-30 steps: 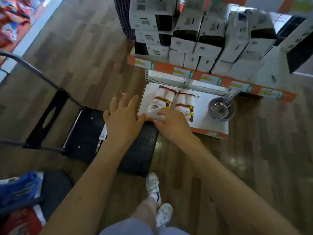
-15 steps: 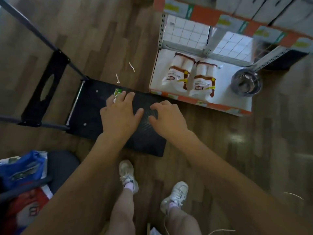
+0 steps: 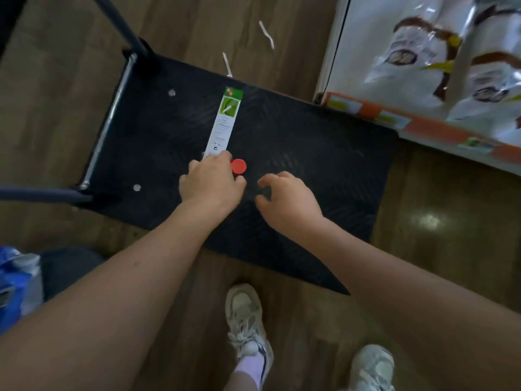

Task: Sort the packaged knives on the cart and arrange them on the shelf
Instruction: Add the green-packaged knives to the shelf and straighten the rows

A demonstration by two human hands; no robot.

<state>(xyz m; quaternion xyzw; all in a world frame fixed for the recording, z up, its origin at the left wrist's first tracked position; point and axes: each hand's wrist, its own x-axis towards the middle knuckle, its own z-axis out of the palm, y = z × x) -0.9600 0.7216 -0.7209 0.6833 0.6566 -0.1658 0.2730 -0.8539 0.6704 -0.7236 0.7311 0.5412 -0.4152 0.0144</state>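
Observation:
One packaged knife, a long narrow white card with a green top, lies on the black cart deck. My left hand covers the pack's near end with its fingers curled down onto it. A small red disc shows right beside those fingertips. My right hand hovers over the bare deck just right of the left hand, fingers bent and apart, holding nothing. The bottom shelf, with an orange price strip, is at the upper right.
Two white and brown bags lie on the bottom shelf. The cart's dark handle bars rise at the left. A blue bag sits at the left edge. My two shoes stand on the wood floor below the cart.
The view has dropped and moved closer to the cart. Both hands have moved from the shelf's edge onto the deck, and my left hand has come down on the knife pack's near end.

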